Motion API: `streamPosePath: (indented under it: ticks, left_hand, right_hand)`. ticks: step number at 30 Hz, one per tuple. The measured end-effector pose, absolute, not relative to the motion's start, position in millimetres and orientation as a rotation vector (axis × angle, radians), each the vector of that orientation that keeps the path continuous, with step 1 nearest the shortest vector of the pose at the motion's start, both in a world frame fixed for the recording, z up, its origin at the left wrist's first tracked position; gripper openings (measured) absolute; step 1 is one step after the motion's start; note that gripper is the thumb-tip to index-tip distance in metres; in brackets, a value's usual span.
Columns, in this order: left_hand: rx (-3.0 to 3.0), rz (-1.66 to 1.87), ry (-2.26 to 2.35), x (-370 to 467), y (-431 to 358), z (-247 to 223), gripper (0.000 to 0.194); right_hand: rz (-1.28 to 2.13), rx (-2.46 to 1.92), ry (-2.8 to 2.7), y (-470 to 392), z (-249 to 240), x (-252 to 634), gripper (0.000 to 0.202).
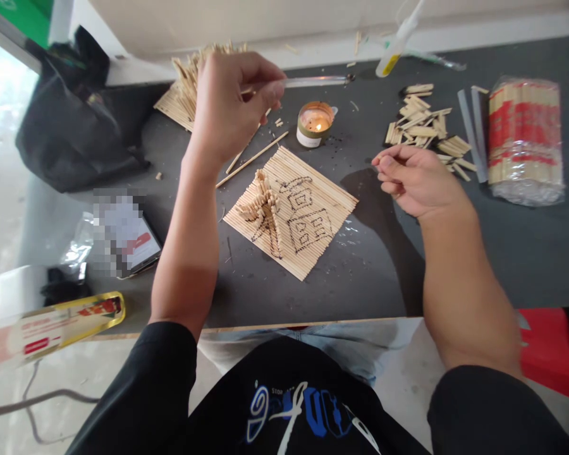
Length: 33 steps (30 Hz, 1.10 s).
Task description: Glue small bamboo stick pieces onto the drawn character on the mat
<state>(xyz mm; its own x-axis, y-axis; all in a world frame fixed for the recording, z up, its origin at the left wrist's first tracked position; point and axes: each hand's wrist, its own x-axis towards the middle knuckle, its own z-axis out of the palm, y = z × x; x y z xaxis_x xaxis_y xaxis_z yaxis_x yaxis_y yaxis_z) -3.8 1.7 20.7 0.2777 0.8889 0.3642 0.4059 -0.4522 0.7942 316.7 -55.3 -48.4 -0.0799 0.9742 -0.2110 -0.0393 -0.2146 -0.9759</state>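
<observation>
Dark grey and flat, the bench [370,287] runs along the foot of a pale wall [171,25]. Near its middle lies a slanted square panel of thin wooden sticks [339,196], marked with black outlined characters; short upright pieces [260,202] form a raised cluster on its left part. The left hand [237,98] is up beyond the panel, thumb and fingers closed on a clear stick [313,81] that points right, its dark tip above and to the right of a lit candle [315,123]. The right hand [415,180] hovers right of the panel with thumb and forefinger pinched together; whether something small sits between them is unclear. Just beyond it are a heap of short sticks [420,126], two grey strips [473,136] and a plastic-wrapped bundle [525,139]. A black bag [80,120] and a phone [135,240] lie on the left, with more sticks [184,95] behind the left hand.
</observation>
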Motion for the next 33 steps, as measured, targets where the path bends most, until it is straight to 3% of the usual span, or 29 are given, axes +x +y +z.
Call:
streamPosePath:
  ticks: [6, 14, 23, 27, 30, 33]
  left_hand:
    - [2.075, 1.139, 1.178, -4, 6, 14, 0.01]
    - [2.095, 1.077, 1.235, -6, 10, 4, 0.006]
    - [2.141, 0.963, 1.391, -5, 11, 2, 0.006]
    - [2.161, 0.904, 1.471, -4, 10, 3, 0.026]
    - [2.169, 0.765, 1.472, -8, 7, 6, 0.02]
    - [2.186, 0.712, 1.487, -10, 4, 7, 0.017]
  right_hand:
    - [1.27, -1.298, -1.182, -51, -55, 318, 0.024]
    - [0.867, -1.321, -1.507, -59, -56, 303, 0.009]
    - [0.741, -1.313, -1.611, -57, -60, 306, 0.009]
    - [0.442, -1.318, -1.694, -53, -66, 309, 0.013]
    - [0.129, -1.274, -1.72, -47, -74, 314, 0.021]
    - [0.029, -1.28, -1.678, -43, -79, 317, 0.026]
